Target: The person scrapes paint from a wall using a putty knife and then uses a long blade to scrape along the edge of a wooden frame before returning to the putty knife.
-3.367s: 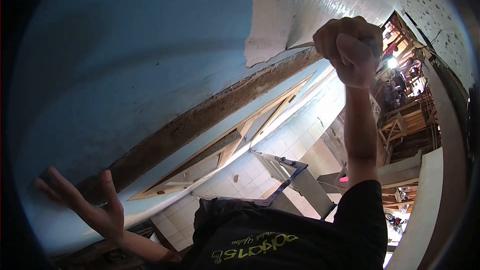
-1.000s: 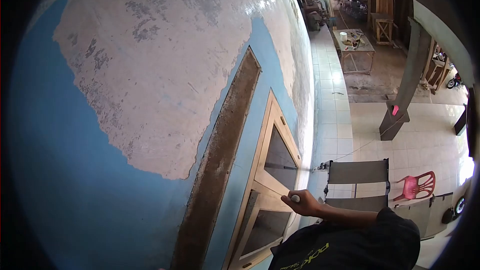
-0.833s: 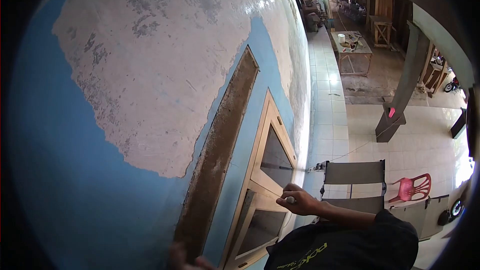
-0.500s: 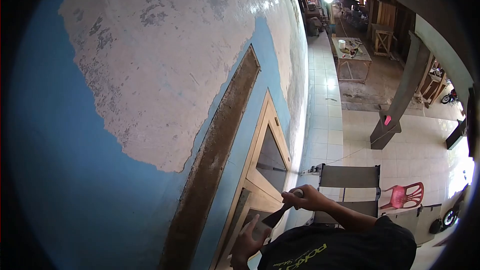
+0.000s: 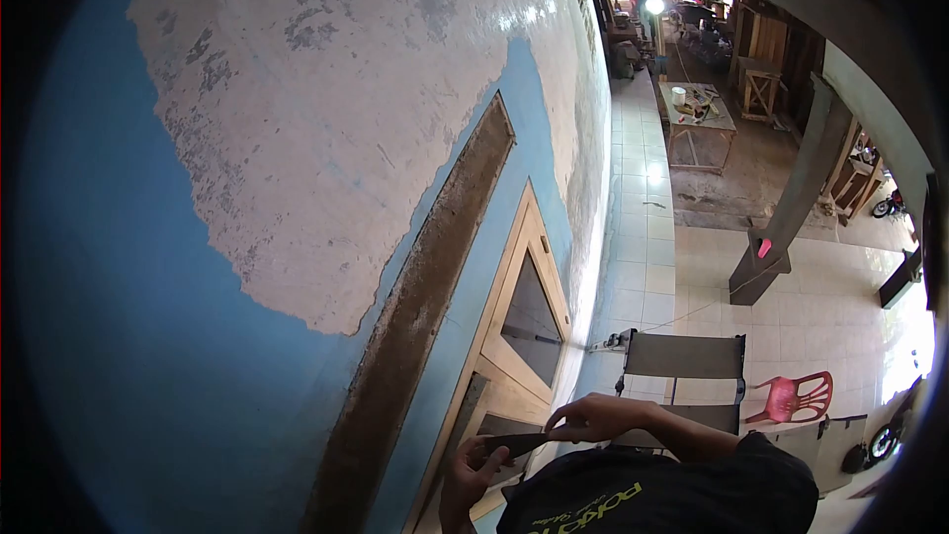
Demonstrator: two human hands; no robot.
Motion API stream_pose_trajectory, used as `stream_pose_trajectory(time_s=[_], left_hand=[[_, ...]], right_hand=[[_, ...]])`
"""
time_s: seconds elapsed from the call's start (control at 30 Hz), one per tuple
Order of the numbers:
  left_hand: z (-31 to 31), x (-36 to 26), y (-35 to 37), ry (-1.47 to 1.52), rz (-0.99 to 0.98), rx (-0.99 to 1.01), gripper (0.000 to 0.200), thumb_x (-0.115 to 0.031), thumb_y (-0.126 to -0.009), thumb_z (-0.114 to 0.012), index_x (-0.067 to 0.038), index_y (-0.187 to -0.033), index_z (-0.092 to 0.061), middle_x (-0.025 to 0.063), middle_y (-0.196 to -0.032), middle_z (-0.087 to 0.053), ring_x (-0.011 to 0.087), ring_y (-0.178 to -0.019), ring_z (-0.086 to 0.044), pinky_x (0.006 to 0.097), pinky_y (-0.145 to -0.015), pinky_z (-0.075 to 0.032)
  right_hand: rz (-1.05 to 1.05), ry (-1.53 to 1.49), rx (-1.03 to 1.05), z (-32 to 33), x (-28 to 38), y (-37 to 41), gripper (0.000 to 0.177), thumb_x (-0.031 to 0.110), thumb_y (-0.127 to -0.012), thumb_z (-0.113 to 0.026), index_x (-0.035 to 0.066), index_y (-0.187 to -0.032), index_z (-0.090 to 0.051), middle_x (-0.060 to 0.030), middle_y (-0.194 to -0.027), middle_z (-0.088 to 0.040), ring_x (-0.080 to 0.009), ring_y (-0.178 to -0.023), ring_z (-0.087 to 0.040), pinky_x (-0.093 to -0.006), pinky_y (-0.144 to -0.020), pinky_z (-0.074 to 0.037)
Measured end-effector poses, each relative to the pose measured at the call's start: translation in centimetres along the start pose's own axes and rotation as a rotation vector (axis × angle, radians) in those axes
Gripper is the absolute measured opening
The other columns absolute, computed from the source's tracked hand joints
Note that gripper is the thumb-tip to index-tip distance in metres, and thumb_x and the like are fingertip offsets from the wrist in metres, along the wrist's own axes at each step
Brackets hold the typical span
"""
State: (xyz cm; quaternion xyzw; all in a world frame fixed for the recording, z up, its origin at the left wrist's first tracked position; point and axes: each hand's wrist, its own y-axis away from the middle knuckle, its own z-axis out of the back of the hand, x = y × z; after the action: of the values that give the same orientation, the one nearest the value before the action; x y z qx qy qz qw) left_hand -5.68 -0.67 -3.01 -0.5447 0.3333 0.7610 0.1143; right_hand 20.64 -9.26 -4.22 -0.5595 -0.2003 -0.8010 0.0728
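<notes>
A putty knife with a dark blade spans my two hands, low in front of my dark shirt. My right hand is closed on its handle end, fingers wrapped over and hiding most of the handle. At the other end, my left hand is closed about the blade, thumb and fingers against it. Beside and above the hands stands a blue wall with a large scraped patch of pale, rough plaster. A long brown recessed strip slants down the wall next to that patch.
A wooden-framed window is close by my hands. To the right are a dark-topped bench or rack and a red plastic chair. Farther off stand a pillar and a work table with tools and a white tub.
My right hand has lowered and tipped the putty knife flatter. My left hand has shifted slightly left and its fingers have closed in on the blade.
</notes>
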Motion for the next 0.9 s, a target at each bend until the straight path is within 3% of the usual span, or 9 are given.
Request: stream_pose_trajectory(time_s=[0.1,0.13,0.23,0.33,0.43,0.53,0.63,0.77,0.9], left_hand=[[0.0,-0.3,0.1,0.0,-0.033,-0.012,0.033,-0.019,-0.089,-0.068,0.001,-0.112,-0.059,0.0133,-0.088,-0.071,0.0177,-0.077,-0.069,0.0281,-0.07,-0.05],[0.1,-0.6,0.1,0.013,-0.047,-0.029,0.032,-0.019,-0.089,-0.068,0.001,-0.111,-0.06,0.0128,-0.087,-0.071,0.0173,-0.076,-0.069,0.0278,-0.069,-0.05],[0.5,-2.2,0.7,-0.045,-0.074,-0.143,0.025,-0.019,-0.089,-0.067,0.002,-0.104,-0.065,0.0113,-0.084,-0.071,0.0161,-0.074,-0.068,0.0279,-0.069,-0.051],[1.2,-2.8,0.9,-0.04,-0.099,-0.185,0.024,-0.018,-0.09,-0.067,0.003,-0.1,-0.066,0.0103,-0.083,-0.071,0.0146,-0.075,-0.067,0.0284,-0.071,-0.052],[1.5,-3.1,1.1,-0.013,-0.18,-0.164,0.025,-0.018,-0.09,-0.068,0.004,-0.101,-0.066,0.0104,-0.084,-0.071,0.0143,-0.078,-0.067,0.0283,-0.073,-0.052],[0.6,-3.5,1.2,0.097,-0.209,-0.113,0.023,-0.018,-0.09,-0.068,0.003,-0.099,-0.067,0.0105,-0.084,-0.071,0.0145,-0.08,-0.068,0.0282,-0.074,-0.052],[0.1,-3.8,1.3,-0.106,-0.096,-0.174,0.021,-0.017,-0.09,-0.066,0.003,-0.097,-0.068,0.0106,-0.085,-0.071,0.015,-0.081,-0.068,0.028,-0.076,-0.052],[2.1,-2.1,1.5,-0.077,-0.317,-0.337,0.017,-0.014,-0.09,-0.065,0.002,-0.093,-0.069,0.01,-0.085,-0.071,0.0142,-0.079,-0.068,0.0273,-0.075,-0.052],[3.0,-4.9,4.5,-0.217,-0.461,-0.564,0.013,-0.011,-0.09,-0.062,0.0,-0.087,-0.066,0.0106,-0.081,-0.07,0.0187,-0.076,-0.068,0.0288,-0.074,-0.052]], right_hand=[[0.021,0.085,0.048,-0.1,2.7,0.4,0.04,0.035,-0.093,-0.061,0.007,-0.121,-0.058,-0.018,-0.087,-0.069,-0.0264,-0.078,-0.068,-0.0369,-0.072,-0.051],[0.139,0.069,-0.02,-1.0,0.8,-0.1,0.044,0.032,-0.091,-0.064,0.01,-0.128,-0.055,-0.0145,-0.077,-0.069,-0.0264,-0.07,-0.068,-0.0358,-0.067,-0.051],[0.206,0.07,-0.105,-1.5,0.4,0.1,0.042,0.029,-0.091,-0.063,0.01,-0.127,-0.055,-0.0147,-0.075,-0.068,-0.0284,-0.069,-0.068,-0.0375,-0.067,-0.051],[0.141,0.084,-0.114,-0.8,1.7,0.9,0.036,0.026,-0.093,-0.06,0.008,-0.123,-0.055,-0.0179,-0.082,-0.07,-0.0322,-0.078,-0.069,-0.0397,-0.074,-0.053],[0.135,0.087,-0.171,0.0,3.1,1.7,0.035,0.024,-0.092,-0.061,0.008,-0.122,-0.055,-0.0169,-0.078,-0.07,-0.0323,-0.076,-0.07,-0.0393,-0.074,-0.054],[0.274,0.08,-0.256,-0.5,2.6,1.2,0.032,0.018,-0.091,-0.062,0.006,-0.12,-0.06,-0.0189,-0.095,-0.069,-0.0311,-0.085,-0.069,-0.0375,-0.076,-0.054],[0.329,0.104,-0.261,-1.0,2.9,1.0,0.032,0.015,-0.09,-0.062,0.005,-0.12,-0.062,-0.017,-0.101,-0.066,-0.0292,-0.087,-0.068,-0.0369,-0.078,-0.054],[0.338,0.097,-0.274,-0.8,2.1,0.8,0.034,0.014,-0.09,-0.063,0.005,-0.123,-0.061,-0.0136,-0.1,-0.061,-0.027,-0.082,-0.065,-0.0364,-0.076,-0.053],[0.241,0.133,-0.528,-0.5,2.0,0.8,0.037,0.012,-0.088,-0.065,0.005,-0.124,-0.061,-0.0141,-0.101,-0.059,-0.0256,-0.077,-0.064,-0.035,-0.073,-0.052]])
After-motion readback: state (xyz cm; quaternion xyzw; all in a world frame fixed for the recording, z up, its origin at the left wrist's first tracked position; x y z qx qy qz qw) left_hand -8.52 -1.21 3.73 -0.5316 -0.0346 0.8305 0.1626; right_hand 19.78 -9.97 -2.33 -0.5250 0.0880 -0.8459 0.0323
